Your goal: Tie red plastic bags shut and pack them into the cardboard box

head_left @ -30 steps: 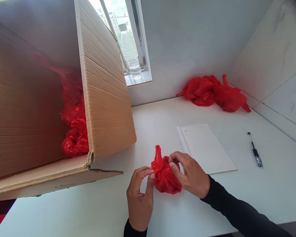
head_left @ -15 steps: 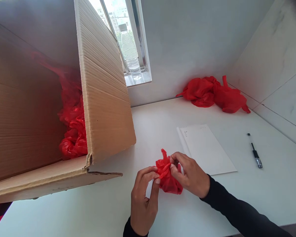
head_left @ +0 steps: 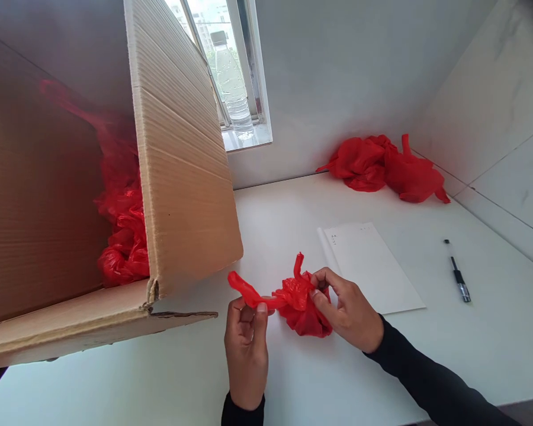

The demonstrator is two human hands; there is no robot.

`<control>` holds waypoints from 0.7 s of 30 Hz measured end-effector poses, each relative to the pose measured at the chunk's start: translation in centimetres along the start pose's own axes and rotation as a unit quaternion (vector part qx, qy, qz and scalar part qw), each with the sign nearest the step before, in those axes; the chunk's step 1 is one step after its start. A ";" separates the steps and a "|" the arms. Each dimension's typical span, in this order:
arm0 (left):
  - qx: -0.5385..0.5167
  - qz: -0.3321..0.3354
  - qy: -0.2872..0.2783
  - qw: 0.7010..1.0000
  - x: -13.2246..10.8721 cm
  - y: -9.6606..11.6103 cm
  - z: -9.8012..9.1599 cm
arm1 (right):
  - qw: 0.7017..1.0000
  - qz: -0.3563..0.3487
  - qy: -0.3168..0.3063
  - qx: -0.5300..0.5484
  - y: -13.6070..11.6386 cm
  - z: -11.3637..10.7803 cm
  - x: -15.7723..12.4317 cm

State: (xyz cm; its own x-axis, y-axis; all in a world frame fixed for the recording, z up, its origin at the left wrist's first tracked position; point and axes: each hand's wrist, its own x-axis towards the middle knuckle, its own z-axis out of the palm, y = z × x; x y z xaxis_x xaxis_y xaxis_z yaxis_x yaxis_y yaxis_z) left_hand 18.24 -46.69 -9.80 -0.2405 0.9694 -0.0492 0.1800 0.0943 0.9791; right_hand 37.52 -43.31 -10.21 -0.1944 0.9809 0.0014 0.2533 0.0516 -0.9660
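A small bunched red plastic bag point(head_left: 305, 313) rests on the white table, with one short end sticking up and a longer strip stretched out to the left. My left hand point(head_left: 247, 349) pinches that strip between thumb and fingers, and its tip extends beyond them. On the bag's right side, my right hand point(head_left: 349, 310) grips the red plastic near the gathered top with thumb and forefinger. The bag's full underside is out of sight.
An open cardboard box point(head_left: 186, 189) with red bags point(head_left: 127, 242) inside stands left. More red bags point(head_left: 408, 174) lie by the wall. Behind my right hand are a white notebook point(head_left: 373, 266) and a pen point(head_left: 459, 281). A bottle point(head_left: 231, 89) stands on the windowsill.
My left hand has moved a little left and drawn out a red strip from the bag. My right hand stays on the bag's right side. The view has shifted slightly.
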 end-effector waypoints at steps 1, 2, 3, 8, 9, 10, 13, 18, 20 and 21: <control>-0.003 -0.003 -0.015 1.000 0.0 0.1 -0.1 | 1.000 0.002 -0.001 0.002 0.0 0.0 0.0; 0.005 -0.001 -0.035 0.999 -0.1 0.1 -0.1 | 1.000 0.000 -0.007 0.004 0.0 0.0 0.0; 0.023 0.004 -0.058 0.998 -0.1 0.1 -0.1 | 1.000 -0.004 -0.016 0.003 0.0 0.1 0.0; 0.215 0.133 -0.101 0.962 0.3 -0.6 -0.1 | 0.999 -0.032 -0.037 -0.007 0.0 0.6 -0.1; 0.232 0.159 -0.102 0.954 0.4 -0.7 -0.2 | 0.999 -0.035 -0.039 -0.009 0.2 0.7 -0.1; 0.230 0.170 -0.103 0.952 0.5 -0.8 -0.2 | 0.998 -0.041 -0.046 -0.015 0.3 0.7 -0.2; 0.181 0.118 -0.117 0.969 0.6 -0.8 -0.5 | 0.993 -0.074 -0.078 -0.049 0.9 0.3 -0.5; 0.133 0.023 -0.021 0.991 0.4 -0.5 -1.1 | 0.995 -0.058 -0.070 -0.049 1.0 -1.2 -0.6; 0.130 0.038 -0.047 0.990 0.3 -0.3 -1.2 | 0.995 -0.055 -0.064 -0.056 0.8 -1.5 -0.6; 0.139 0.059 -0.092 0.984 0.3 -0.2 -1.2 | 0.994 -0.057 -0.065 -0.063 0.7 -1.5 -0.5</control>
State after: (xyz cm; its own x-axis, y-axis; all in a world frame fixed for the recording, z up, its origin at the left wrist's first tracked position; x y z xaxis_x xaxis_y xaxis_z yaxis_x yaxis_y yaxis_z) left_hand 16.96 -46.70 -9.77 -0.0310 0.9995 0.0021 0.4558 0.0123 0.8900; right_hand 39.17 -43.51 -10.48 -0.3479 0.9352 0.0667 0.3380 0.1914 -0.9215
